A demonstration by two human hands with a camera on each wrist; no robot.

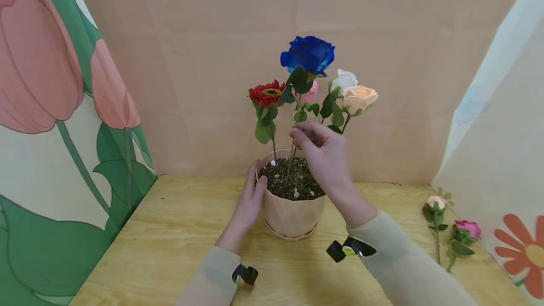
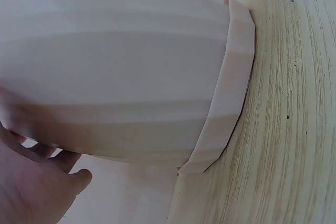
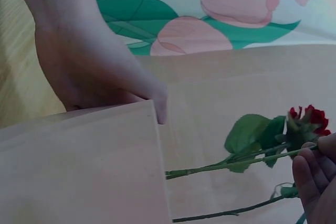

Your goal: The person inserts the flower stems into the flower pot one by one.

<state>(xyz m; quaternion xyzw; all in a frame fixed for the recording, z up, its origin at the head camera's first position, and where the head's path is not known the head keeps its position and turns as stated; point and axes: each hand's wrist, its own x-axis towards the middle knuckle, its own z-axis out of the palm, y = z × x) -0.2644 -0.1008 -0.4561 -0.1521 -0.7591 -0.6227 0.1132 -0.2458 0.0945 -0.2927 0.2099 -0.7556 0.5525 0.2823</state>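
A pale pink flower pot (image 1: 293, 214) holds dark soil and several artificial flowers. My left hand (image 1: 248, 199) holds the pot's left side near the rim, its thumb at the front and the fingers reaching round the wall. Above the soil, my right hand (image 1: 325, 152) pinches a thin green stem between thumb and fingertips. This stem leads up toward the blue rose (image 1: 309, 55), the tallest bloom. Left of it stands a red flower (image 1: 267, 93) with a yellow-ringed centre. A pink flower (image 1: 309, 92), a white rose (image 1: 345, 79) and a peach rose (image 1: 359, 98) stand behind the right hand.
On the wooden table (image 1: 191, 230), a cream rose (image 1: 436, 202) and a magenta rose (image 1: 467, 228) lie at the right. A pinkish cloth backdrop (image 1: 204, 84) rises behind the pot. Panels with painted flowers flank the table. The pot stands on a matching saucer (image 2: 223, 93).
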